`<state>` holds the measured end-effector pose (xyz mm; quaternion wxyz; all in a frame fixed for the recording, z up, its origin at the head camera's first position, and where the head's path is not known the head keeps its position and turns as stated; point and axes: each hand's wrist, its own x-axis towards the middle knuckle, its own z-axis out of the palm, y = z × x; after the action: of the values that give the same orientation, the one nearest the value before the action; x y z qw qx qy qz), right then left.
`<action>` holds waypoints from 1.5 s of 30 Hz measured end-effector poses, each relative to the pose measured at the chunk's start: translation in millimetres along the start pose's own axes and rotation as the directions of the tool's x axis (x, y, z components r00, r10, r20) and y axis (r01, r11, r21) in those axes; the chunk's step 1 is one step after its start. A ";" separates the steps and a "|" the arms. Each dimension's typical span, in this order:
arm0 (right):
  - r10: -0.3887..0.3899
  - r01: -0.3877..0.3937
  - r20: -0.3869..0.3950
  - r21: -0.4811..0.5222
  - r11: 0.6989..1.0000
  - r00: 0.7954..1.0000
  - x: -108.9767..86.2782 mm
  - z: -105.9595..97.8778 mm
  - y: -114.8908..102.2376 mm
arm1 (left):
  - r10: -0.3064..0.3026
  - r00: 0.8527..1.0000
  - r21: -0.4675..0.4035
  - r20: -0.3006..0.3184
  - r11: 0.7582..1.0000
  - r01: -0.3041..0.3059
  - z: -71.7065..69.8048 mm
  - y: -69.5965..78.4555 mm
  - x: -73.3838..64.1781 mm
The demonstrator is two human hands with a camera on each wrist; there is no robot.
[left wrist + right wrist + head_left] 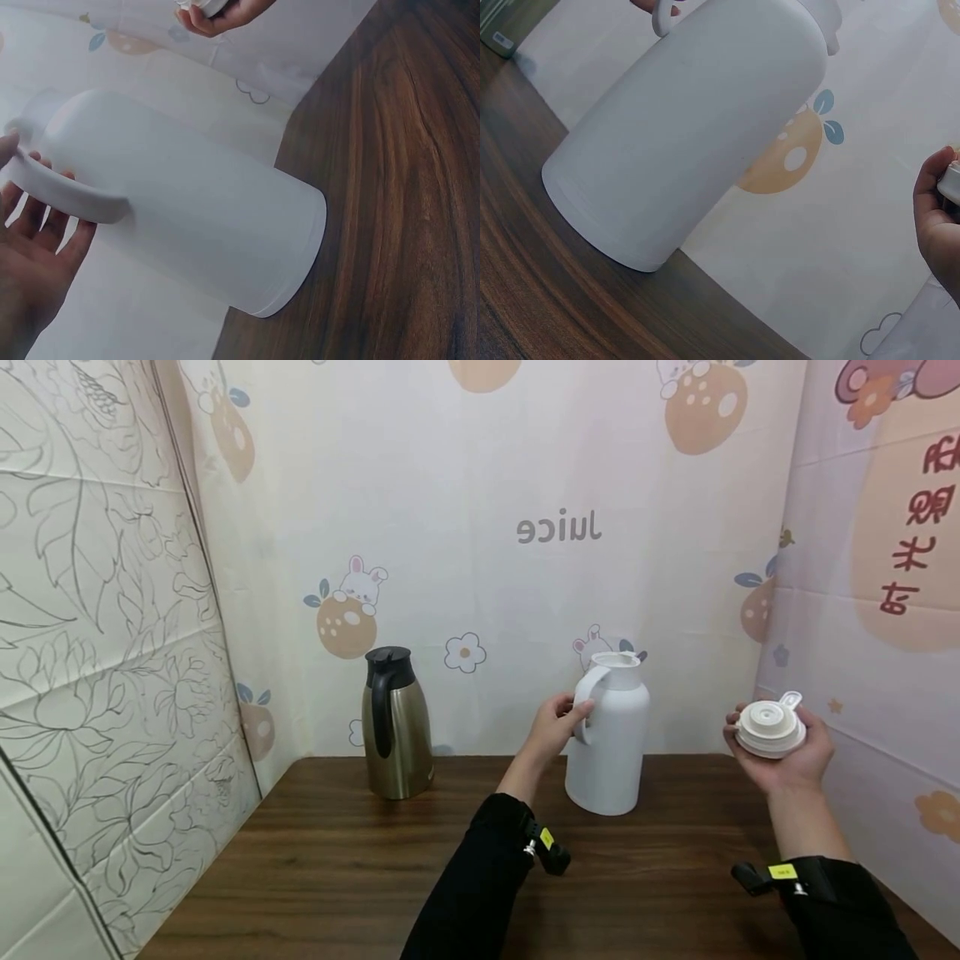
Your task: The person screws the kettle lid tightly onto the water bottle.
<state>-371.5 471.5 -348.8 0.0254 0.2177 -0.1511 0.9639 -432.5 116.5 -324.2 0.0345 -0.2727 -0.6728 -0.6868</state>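
A white thermos jug (609, 760) stands upright on the table with no lid in its round mouth. My left hand (553, 727) grips the jug's handle from the left; in the left wrist view its fingers pass behind the handle (71, 193), with the thumb near the top. To the right of the jug, above the table, my right hand (806, 760) is turned palm up and holds a white thermos lid (771, 727). A small tab sticks up at the lid's side. The right wrist view catches only part of that hand and lid at its right edge.
A gold-brown metal thermos jug (410, 743) with a black top and handle stands to the left on the dark wooden table (345, 877). Printed curtains (465, 485) close in the back and both sides, close behind the jugs.
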 end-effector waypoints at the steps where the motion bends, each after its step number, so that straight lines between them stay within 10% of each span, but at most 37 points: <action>1: 0.000 0.000 0.001 -0.002 1.000 1.000 -0.3 -0.4 0.0 | -0.005 1.000 0.005 -0.015 1.000 0.005 1.0 0.1 0.0; 15: 0.010 -0.009 0.023 -0.004 1.000 1.000 -0.2 -2.7 -0.3 | -0.074 0.986 -0.102 -0.147 0.993 0.059 26.0 14.4 12.1; 45: -0.002 0.001 -0.006 -0.071 0.997 1.000 0.4 -3.4 0.0 | 0.035 0.994 -0.149 -0.108 0.987 -0.051 13.5 12.4 -2.0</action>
<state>-373.3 472.5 -351.6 0.0343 0.2138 -0.1851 0.9586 -421.3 127.5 -314.6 0.0638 -0.2524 -0.6098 -0.7486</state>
